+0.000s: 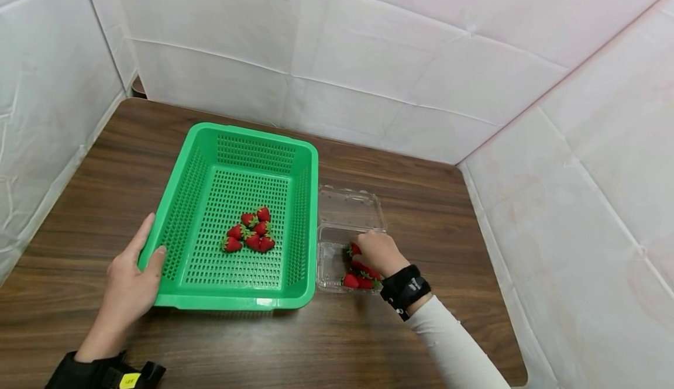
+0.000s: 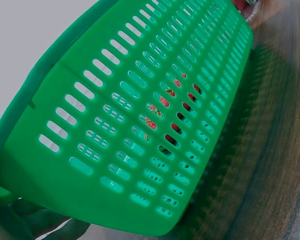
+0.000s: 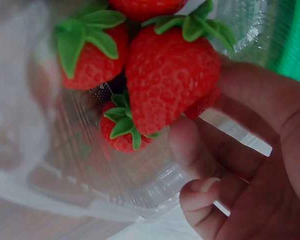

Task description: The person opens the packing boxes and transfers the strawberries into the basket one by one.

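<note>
Left hand (image 1: 131, 281) grips the near-left corner of the green perforated basket (image 1: 302, 167), thumb hooked over the rim, fingers along the outside wall. The basket sits centre frame on the wooden table (image 1: 421, 190), with a cluster of strawberries (image 1: 251, 231) on its floor. Right hand (image 1: 376, 251) is inside the clear plastic clamshell (image 1: 350, 205) just right of the basket, fingers curled around a strawberry (image 3: 167, 82). More berries lie beside it in the tray.

The basket (image 1: 231, 213) is bright green with slotted walls. The strawberries (image 1: 251, 232) are red with green leaves. The box (image 1: 344, 225) is clear, and the desk (image 1: 421, 202) is dark brown woodgrain.
</note>
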Available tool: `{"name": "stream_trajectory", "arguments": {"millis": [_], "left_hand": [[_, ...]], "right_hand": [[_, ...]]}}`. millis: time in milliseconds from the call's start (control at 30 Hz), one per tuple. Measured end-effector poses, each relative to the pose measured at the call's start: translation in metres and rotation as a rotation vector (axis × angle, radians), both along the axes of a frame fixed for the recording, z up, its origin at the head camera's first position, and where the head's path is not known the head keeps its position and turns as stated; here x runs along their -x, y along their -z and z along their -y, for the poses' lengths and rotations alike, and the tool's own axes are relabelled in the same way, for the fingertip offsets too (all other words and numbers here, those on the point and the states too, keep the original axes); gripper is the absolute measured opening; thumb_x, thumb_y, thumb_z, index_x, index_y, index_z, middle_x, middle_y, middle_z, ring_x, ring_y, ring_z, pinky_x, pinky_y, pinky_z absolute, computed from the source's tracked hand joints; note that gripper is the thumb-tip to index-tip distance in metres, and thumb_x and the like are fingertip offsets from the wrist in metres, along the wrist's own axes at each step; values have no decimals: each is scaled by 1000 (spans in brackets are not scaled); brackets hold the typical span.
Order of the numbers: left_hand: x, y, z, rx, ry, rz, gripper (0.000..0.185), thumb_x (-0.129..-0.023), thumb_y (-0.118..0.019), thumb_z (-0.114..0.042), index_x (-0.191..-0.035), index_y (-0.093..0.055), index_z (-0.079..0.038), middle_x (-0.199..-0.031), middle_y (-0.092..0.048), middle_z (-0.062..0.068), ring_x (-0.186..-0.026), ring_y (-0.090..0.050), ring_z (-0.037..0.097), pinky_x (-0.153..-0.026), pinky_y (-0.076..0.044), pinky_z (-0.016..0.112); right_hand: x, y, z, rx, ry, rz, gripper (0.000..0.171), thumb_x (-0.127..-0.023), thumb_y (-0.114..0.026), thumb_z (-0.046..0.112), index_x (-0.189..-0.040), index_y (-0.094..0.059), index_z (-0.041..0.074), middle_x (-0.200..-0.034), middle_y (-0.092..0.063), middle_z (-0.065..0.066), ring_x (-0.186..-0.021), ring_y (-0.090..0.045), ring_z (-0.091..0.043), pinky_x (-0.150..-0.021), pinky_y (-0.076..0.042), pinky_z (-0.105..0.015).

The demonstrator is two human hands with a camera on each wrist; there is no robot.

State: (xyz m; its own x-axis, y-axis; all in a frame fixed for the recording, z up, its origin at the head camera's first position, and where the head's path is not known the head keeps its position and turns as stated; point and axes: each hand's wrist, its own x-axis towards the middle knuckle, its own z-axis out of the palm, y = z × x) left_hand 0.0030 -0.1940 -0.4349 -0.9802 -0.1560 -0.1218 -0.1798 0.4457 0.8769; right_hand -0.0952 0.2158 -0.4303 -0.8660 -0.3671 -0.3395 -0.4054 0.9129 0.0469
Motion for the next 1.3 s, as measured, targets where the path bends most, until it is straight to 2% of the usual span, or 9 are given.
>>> {"name": "stream_trajectory", "arguments": {"millis": [233, 500, 767, 900, 1000, 1200, 1300], "left_hand": [[0, 0, -1, -4, -5, -3, 59, -105, -36, -23, -155, -7, -32, -153, -25, 31, -132, -36, 52, -90, -37, 65], [0, -1, 0, 0, -4, -2, 59, -105, -36, -24, -155, -7, -33, -153, -25, 31, -133, -35, 52, -91, -36, 66], [-1, -1, -1, -2, -11, 6, 59, -105, -36, -25, -155, -7, -34, -153, -26, 32, -134, -34, 52, -92, -35, 67], [-1, -1, 0, -5, -7, 12, 59, -105, -35, -25, -155, -6, -34, -153, -25, 31, -135, -32, 52, -93, -34, 67], [-1, 0, 0, -6, -4, 14, 58, -105, -35, -26, -155, -6, -34, -153, -24, 31, -135, -32, 52, -93, -34, 67], [-1, 0, 0, -5, -6, 6, 59, -105, -36, -25, -155, -6, -34, -153, -26, 32, -134, -32, 53, -92, -34, 67], [-1, 0, 0, -4, -5, 1, 59, -105, -36, -25, -155, -7, -34, -152, -26, 32, -134, -33, 53, -93, -34, 68]], "right_hand": [[1, 4, 0, -28, -10, -45, 13, -84, -76, 22, -92, -71, 12, -88, -72, -8, -79, -68, -25, -66, -56, -41], [-2, 1, 0, 5, -23, -67, 14, -84, -76, 23, -88, -67, 13, -80, -70, -5, -72, -66, -22, -62, -55, -39], [-12, -16, 6, 86, -47, -107, 15, -86, -75, 24, -90, -68, 12, -72, -65, -2, -65, -62, -18, -58, -51, -33], [-16, -24, 10, 120, -65, -120, 15, -87, -74, 25, -90, -66, 12, -62, -55, 2, -55, -53, -11, -52, -41, -26], [-19, -30, 12, 145, -61, -122, 15, -88, -73, 25, -87, -64, 13, -58, -48, 5, -53, -45, -8, -50, -33, -25], [-24, -45, 18, 175, -43, -151, 14, -89, -71, 28, -92, -66, 16, -68, -58, 6, -61, -52, -9, -53, -41, -25], [-25, -52, 21, 190, -54, -161, 15, -89, -71, 27, -95, -67, 14, -69, -59, 5, -59, -51, -7, -50, -39, -23]]}}
